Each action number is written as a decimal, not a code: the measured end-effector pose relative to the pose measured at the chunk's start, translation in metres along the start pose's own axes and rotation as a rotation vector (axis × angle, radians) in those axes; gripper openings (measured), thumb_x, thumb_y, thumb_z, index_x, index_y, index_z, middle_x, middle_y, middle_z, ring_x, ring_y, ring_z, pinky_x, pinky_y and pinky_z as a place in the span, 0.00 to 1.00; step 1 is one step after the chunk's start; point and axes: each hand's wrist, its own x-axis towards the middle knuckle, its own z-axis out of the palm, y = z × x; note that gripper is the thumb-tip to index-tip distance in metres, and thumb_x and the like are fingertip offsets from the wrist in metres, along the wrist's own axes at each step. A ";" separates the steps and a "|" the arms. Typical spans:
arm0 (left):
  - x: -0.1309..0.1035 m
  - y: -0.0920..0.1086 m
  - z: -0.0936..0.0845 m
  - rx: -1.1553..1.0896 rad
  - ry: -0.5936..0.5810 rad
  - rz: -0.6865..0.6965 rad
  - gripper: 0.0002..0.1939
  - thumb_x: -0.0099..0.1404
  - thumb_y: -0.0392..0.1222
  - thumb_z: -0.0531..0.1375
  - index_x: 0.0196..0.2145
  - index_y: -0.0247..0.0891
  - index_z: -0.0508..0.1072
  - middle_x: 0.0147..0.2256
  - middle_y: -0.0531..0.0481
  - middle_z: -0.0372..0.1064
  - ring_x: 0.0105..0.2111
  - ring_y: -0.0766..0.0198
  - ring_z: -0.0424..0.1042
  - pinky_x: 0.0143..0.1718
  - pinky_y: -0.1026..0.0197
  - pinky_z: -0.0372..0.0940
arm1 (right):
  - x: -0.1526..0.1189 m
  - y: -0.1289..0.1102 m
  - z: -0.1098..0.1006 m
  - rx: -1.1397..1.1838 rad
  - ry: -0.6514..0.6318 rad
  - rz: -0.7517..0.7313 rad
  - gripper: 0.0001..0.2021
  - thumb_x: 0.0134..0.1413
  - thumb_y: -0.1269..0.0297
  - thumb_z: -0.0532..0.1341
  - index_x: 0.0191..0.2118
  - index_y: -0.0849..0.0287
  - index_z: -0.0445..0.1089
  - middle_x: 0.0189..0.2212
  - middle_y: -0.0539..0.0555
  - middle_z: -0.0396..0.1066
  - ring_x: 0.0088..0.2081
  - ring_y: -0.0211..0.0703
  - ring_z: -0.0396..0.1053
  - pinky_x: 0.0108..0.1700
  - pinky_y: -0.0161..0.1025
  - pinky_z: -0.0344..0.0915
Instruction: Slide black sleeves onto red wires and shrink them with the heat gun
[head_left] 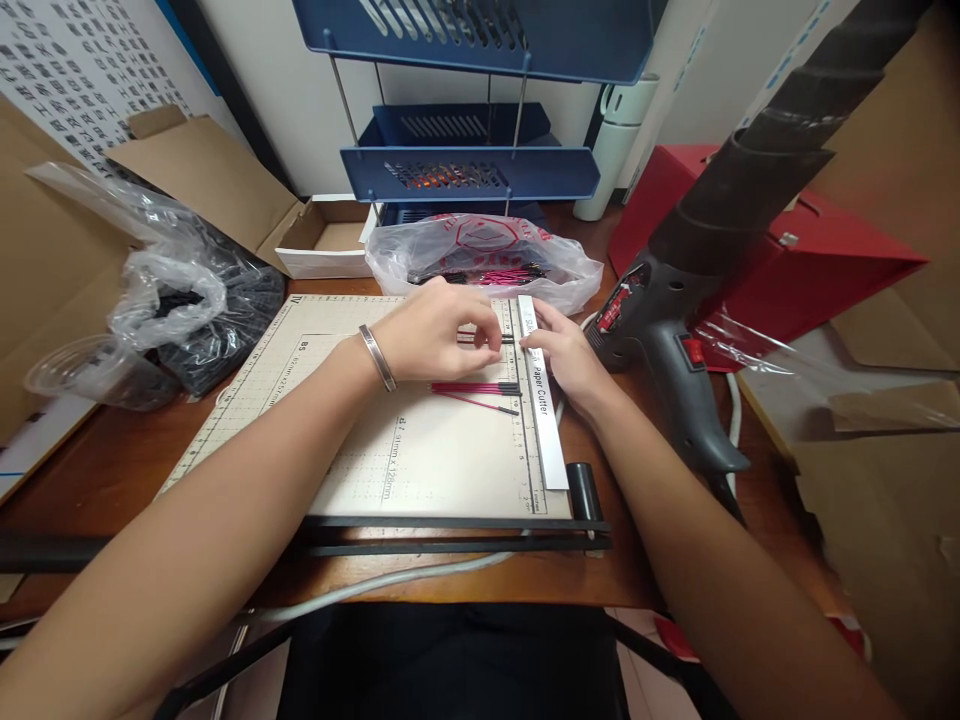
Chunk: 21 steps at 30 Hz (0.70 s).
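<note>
A cream paper cutter board (450, 460) lies in front of me, with a white strip (546, 430) marked "Paper Cutter" along its right side. Over the board, my left hand (442, 335), with a metal bracelet at its wrist, curls thumb and forefinger into a closed ring. What its fingertips hold, if anything, I cannot make out. Thin pink wires with black ends (480, 388) lie just below it, their ends toward the strip; one is angled apart. More black ends show beyond the left fingertips. My right hand (574, 355) grips the strip's upper part, thumb across it.
Behind the board, a clear plastic bag (382, 255) holds more pink and black wires. A heat gun (675, 330) stands at right before a red box (832, 250). Blue shelves (465, 175) rise behind. Left are an open carton (210, 180) and a black bundle in plastic (217, 330).
</note>
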 end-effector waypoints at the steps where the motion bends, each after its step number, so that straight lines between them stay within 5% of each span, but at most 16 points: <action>1: 0.000 0.002 -0.002 -0.052 -0.036 0.018 0.10 0.66 0.45 0.64 0.30 0.40 0.81 0.31 0.50 0.79 0.32 0.63 0.73 0.39 0.58 0.62 | 0.000 0.000 0.000 -0.001 0.001 0.002 0.26 0.38 0.64 0.61 0.50 0.55 0.71 0.52 0.53 0.79 0.58 0.58 0.72 0.66 0.53 0.64; 8: 0.000 0.007 0.000 -0.120 -0.169 0.015 0.08 0.64 0.43 0.64 0.30 0.40 0.83 0.31 0.50 0.79 0.31 0.64 0.73 0.37 0.61 0.65 | -0.001 -0.003 0.001 0.013 0.007 0.016 0.26 0.38 0.65 0.61 0.49 0.55 0.71 0.52 0.53 0.80 0.58 0.58 0.73 0.67 0.54 0.64; 21: -0.001 0.000 0.002 0.002 -0.146 0.019 0.08 0.64 0.40 0.63 0.31 0.40 0.83 0.32 0.49 0.80 0.30 0.63 0.73 0.37 0.59 0.63 | -0.001 -0.003 0.000 0.012 -0.002 0.003 0.26 0.37 0.64 0.62 0.50 0.54 0.71 0.52 0.53 0.80 0.59 0.58 0.72 0.68 0.54 0.64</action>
